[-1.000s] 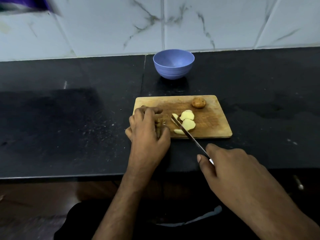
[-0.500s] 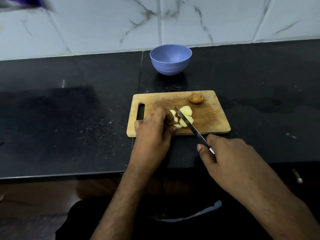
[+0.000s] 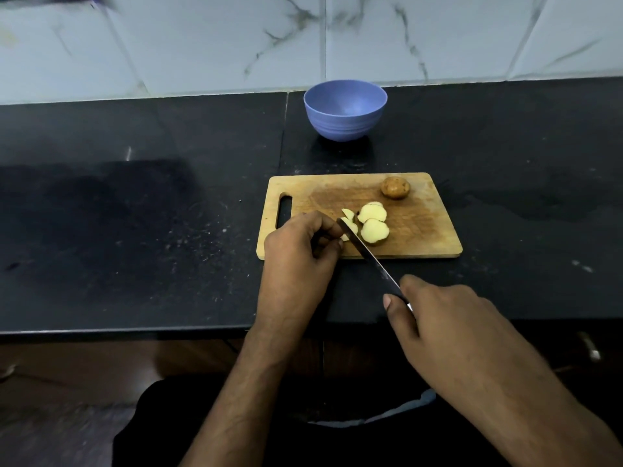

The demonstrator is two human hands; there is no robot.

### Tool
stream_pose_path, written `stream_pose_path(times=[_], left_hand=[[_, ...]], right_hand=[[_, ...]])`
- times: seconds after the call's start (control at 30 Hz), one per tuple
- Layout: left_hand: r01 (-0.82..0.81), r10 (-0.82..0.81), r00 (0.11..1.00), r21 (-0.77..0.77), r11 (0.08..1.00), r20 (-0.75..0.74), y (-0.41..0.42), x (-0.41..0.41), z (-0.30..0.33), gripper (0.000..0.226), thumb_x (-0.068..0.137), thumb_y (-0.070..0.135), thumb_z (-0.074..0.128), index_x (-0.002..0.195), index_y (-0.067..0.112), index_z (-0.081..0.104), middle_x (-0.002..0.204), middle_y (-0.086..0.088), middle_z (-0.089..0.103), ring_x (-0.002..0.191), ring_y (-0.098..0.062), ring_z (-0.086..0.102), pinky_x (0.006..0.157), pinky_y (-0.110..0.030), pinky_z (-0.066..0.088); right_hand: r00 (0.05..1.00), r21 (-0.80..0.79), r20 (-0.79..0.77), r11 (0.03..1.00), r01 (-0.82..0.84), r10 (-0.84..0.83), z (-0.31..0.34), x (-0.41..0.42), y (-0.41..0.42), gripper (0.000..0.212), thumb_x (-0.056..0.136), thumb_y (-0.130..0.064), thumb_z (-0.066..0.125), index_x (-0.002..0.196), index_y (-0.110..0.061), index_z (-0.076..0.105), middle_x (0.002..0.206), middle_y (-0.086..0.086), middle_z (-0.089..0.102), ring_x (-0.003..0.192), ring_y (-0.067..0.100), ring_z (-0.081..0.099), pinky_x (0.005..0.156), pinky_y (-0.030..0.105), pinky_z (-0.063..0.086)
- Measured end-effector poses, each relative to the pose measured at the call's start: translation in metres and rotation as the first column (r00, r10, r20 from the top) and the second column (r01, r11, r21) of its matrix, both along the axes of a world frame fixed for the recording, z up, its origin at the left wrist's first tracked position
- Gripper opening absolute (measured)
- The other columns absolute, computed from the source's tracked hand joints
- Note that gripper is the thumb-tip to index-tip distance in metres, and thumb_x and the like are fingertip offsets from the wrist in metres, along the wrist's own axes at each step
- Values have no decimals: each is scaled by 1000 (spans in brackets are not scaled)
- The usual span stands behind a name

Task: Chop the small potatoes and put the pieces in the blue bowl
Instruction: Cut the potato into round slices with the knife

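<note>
A wooden cutting board [image 3: 421,230] lies on the black counter. Pale potato slices [image 3: 372,224] sit near its middle, and a whole small brown potato [image 3: 395,187] rests at its far right. My left hand [image 3: 300,254] is at the board's front left, fingers curled beside the small cut pieces; what it pinches is hidden. My right hand [image 3: 448,318] grips the handle of a knife [image 3: 365,251], whose blade slants up-left with its tip against the pieces by my left fingers. The blue bowl [image 3: 345,110] stands behind the board and looks empty.
The black counter [image 3: 135,230] stretches wide to the left and right of the board. A white marble-tiled wall [image 3: 236,42] rises right behind the bowl. The counter's front edge runs just below my wrists.
My left hand slid from the board's left end to the cut pieces, uncovering the handle slot. The knife tip shifted left to meet the pieces by my fingers.
</note>
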State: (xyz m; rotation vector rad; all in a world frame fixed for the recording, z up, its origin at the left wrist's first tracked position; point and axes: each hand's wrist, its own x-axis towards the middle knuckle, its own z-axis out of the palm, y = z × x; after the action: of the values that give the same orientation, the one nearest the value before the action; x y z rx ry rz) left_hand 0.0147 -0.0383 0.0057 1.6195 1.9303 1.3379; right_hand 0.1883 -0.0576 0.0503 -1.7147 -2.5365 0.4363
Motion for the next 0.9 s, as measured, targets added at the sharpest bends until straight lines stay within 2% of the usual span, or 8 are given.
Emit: stream_pose_path(times=[0.2,0.3,0.43,0.5,0.57,0.67,0.77,0.9], left_hand=[[-7,7,1000,-10,1000,26,-2,1,4,22,83,5,77,86,22,62,78,12,66,76,-2,63,64,-10,47],[-11,11,999,-15,1000,37,-2,2,4,25,84,5,76,87,21,57,80,10,66,75,-4,62,63,-13,48],[-50,51,998,-9,999,27,-3,3,3,25,85,7,75,90,21,54,82,10,65,77,-5,62,66,-15,49],[-76,76,997,5,997,31,-4,2,3,24,86,7,74,93,22,56,85,11,64,80,-3,62,68,-12,48],[-76,75,997,22,997,26,-3,1,1,19,88,10,73,94,22,60,87,12,64,82,-3,61,68,-11,46],[-62,62,998,42,997,-5,-1,1,0,11,92,16,70,94,23,62,93,12,64,85,-3,61,70,-12,45],[-67,71,994,51,996,-85,3,1,-1,11,90,22,71,96,24,63,103,10,56,96,-6,57,75,-14,46],[-88,93,988,51,995,-121,8,3,-1,15,89,9,68,92,23,64,96,12,58,86,-2,58,70,-9,44]], right_hand=[[996,-50,73,998,-40,43,9,3,-3,16,105,-41,28,94,-30,33,76,-7,52,62,6,51,54,21,42],[996,-42,80,998,-39,42,1,-4,5,10,105,-31,32,101,-27,40,76,-6,52,65,9,53,56,26,45],[998,27,27,998,-61,60,-9,-14,19,20,105,-38,29,108,-27,46,78,-6,56,69,11,57,55,26,42],[997,81,-33,995,-62,65,-9,-12,21,27,104,-45,26,103,-29,48,73,-7,54,62,7,54,50,24,37],[994,105,-100,994,-43,53,-7,-7,21,24,102,-47,28,93,-33,46,67,-8,53,55,6,52,46,20,30],[993,106,-112,994,-15,27,-7,-3,24,19,101,-47,31,88,-37,41,63,-9,53,52,6,54,46,18,32],[994,113,-111,993,20,-8,-14,1,32,24,100,-49,33,88,-34,47,64,-8,55,54,6,55,47,21,35],[992,103,-128,994,33,-19,-20,1,39,26,101,-48,34,86,-33,49,63,-8,55,54,5,54,46,19,32]])
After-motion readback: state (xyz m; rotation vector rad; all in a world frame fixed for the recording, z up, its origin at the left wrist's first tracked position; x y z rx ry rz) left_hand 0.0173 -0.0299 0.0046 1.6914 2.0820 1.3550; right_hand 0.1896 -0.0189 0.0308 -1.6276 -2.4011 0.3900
